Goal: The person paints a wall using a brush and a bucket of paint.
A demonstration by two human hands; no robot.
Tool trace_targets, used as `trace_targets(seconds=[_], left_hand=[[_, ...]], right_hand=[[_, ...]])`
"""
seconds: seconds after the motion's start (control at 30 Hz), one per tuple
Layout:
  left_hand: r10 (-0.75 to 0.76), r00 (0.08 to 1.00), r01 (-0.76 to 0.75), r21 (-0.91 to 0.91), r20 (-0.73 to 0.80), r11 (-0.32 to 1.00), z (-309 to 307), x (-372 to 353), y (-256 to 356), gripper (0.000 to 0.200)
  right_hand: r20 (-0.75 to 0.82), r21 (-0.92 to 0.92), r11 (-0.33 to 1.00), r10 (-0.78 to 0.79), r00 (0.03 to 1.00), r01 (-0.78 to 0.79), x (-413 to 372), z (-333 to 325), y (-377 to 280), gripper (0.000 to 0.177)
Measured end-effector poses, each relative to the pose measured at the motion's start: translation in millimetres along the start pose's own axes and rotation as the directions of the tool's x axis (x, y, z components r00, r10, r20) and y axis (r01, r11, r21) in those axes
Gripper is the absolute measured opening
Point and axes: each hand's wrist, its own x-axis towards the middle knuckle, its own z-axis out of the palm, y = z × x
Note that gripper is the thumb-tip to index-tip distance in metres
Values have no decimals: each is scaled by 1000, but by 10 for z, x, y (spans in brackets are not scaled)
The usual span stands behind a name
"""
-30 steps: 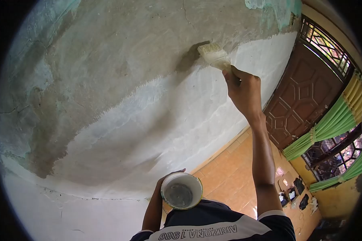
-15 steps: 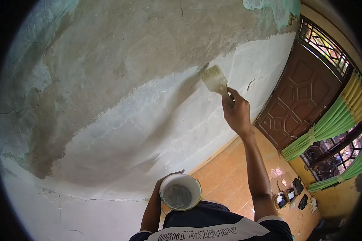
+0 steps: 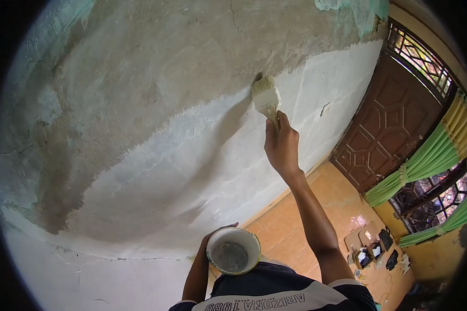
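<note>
**Head view, looking up along a wall.** The right hand is raised, its grip clenched round the handle of a flat, wide paintbrush with pale cream bristles. The bristles are smeared with white coating and point upward. They press against the rough plastered wall at the ragged boundary between bare grey-brown plaster above and a white-coated band below. A dark shadow of the paintbrush lies on the wall just to its left.

The left hand is low in the view, close to the person's chest. Its grip grasps a small round white plastic pot with a yellowish rim from the far side, with fingertips showing at the upper rim. The open mouth of the pot faces the camera. Its inner walls are smeared white and a grey-white liquid covers the bottom; the depth of the liquid cannot be told.

**Surroundings.** Patches of old green paint remain at the top of the wall. To the right stand a brown panelled wooden door and green curtains, above an orange tiled floor.
</note>
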Motion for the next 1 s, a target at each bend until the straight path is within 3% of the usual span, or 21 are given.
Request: trace_targets(seconds=[0.17,0.23,0.27,0.33,0.43,0.5,0.57,0.63,0.73,0.8,0.93,1.0], left_hand=[[33,999,-33,-12,-37,999,43,23,-7,35],[-147,988,147,10,46,989,16,139,16,38],[-149,988,149,12,44,989,-49,234,-41,38],[-2,1000,0,58,29,998,-187,420,-148,42],[4,999,-2,63,-33,998,-88,233,-112,42],[-13,1000,14,35,-19,999,-47,153,-78,42],[-41,999,41,7,-4,999,1,153,-86,42],[-77,996,76,13,39,997,-6,168,-56,42],[24,998,-22,24,-52,999,3,174,-95,41],[-9,1000,10,7,-16,1000,-44,206,-95,41],[-26,999,26,16,37,1000,-45,150,-56,39],[-17,999,16,15,31,1000,-16,113,-46,39]], right_hand=[[8,-30,999,-34,999,34,89,-58,-119,19],[44,-30,999,19,999,-18,94,-136,-190,19],[74,-27,997,67,995,-65,97,-150,-207,19],[24,-16,1000,23,999,-23,36,-82,-159,19],[-30,-23,1000,-12,999,11,-9,54,-111,20],[-30,-17,999,31,999,-32,-11,60,-103,21],[-32,-48,999,-27,999,26,29,-38,66,21],[109,-6,998,61,992,-60,110,-244,149,23],[148,-23,989,151,977,-149,153,-510,204,31],[197,-33,977,213,957,-210,169,-635,193,42],[125,74,994,72,990,-81,221,-622,86,37],[106,-15,997,-68,992,70,287,-592,47,33]])
